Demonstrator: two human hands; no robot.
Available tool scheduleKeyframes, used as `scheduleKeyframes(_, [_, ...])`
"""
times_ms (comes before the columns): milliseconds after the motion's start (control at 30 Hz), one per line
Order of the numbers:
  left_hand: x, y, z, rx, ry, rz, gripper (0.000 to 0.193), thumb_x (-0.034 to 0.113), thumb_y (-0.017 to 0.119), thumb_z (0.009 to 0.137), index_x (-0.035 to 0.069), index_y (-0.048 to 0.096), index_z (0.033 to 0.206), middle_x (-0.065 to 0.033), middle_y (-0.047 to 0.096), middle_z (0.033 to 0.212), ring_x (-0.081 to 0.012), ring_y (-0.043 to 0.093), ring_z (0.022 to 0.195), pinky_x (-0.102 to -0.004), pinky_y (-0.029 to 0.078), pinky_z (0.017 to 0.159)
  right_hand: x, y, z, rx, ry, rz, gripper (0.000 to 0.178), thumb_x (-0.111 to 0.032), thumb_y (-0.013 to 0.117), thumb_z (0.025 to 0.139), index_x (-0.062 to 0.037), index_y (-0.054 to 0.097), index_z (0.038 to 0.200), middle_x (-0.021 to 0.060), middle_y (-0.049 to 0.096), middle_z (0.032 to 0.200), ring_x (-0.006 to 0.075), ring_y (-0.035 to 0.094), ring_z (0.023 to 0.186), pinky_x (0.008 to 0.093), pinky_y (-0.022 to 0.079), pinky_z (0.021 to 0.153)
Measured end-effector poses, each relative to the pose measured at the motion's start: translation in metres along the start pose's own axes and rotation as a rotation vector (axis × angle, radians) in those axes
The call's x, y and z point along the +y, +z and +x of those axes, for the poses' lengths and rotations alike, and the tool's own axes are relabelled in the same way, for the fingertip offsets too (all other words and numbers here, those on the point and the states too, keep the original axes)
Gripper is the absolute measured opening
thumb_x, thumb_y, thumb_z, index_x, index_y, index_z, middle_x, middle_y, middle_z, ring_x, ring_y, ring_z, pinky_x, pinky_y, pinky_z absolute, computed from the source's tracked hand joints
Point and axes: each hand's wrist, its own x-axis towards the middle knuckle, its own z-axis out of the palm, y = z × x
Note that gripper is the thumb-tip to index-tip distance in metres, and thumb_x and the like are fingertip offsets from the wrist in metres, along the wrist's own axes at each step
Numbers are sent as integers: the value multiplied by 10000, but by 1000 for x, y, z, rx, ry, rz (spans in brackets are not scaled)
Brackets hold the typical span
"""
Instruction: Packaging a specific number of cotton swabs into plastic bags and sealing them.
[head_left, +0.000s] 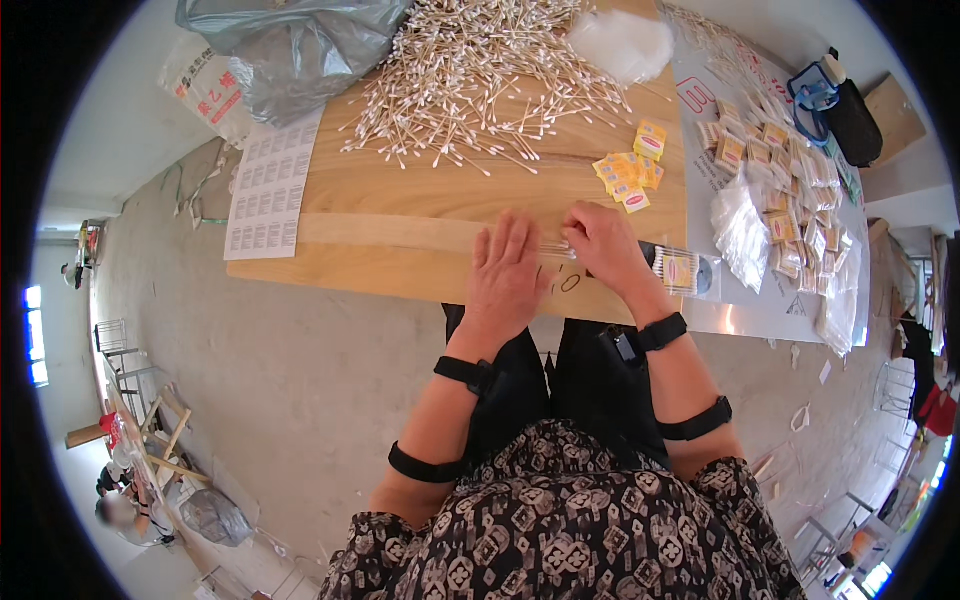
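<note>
My left hand [508, 270] lies flat near the front edge of the wooden table [390, 215], fingers stretched forward and slightly blurred. Beside it, my right hand [608, 245] is closed, its thumb and fingers drawn together; small white tips show at the fingertips, but what they pinch is too small to make out. By my right wrist lies a clear bag of cotton swabs [677, 270] with a yellow label. Several small yellow cards [627, 178] are scattered beyond my right hand. A big heap of loose cotton swabs [490, 75] covers the far part of the table.
A grey plastic bag [300, 60] and a printed sheet [270, 190] sit at the left. On the right, a grey board [715, 318] bears many filled packets [790, 200], clear empty bags [742, 230] and a black case [855, 125]. Another person [125, 510] is at far left.
</note>
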Motion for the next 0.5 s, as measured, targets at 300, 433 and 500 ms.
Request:
scheduleKeyframes(300, [10, -7, 7, -122, 23, 92, 708, 309, 614, 864, 58, 346, 1469, -110, 322, 1539, -285, 294, 1428, -504, 178, 1159, -9, 23, 81, 277, 147, -111, 252, -240, 678, 803, -22, 612, 911, 184, 640, 921, 385, 636, 868, 476, 512, 723])
scheduleKeyframes(433, [7, -5, 4, -90, 16, 76, 739, 265, 633, 820, 72, 347, 1473, -96, 312, 1545, -267, 282, 1437, -491, 152, 1169, -20, 32, 99, 255, 276, -157, 250, -258, 673, 811, -43, 623, 927, 168, 631, 961, 379, 645, 881, 464, 522, 762])
scheduleKeyframes(500, [7, -4, 3, -88, 11, 70, 739, 265, 637, 819, 71, 349, 1471, -94, 312, 1544, -264, 280, 1438, -490, 151, 1169, -18, 34, 104, 251, 319, -194, 232, -254, 666, 816, -51, 625, 921, 161, 628, 973, 374, 648, 880, 465, 521, 770])
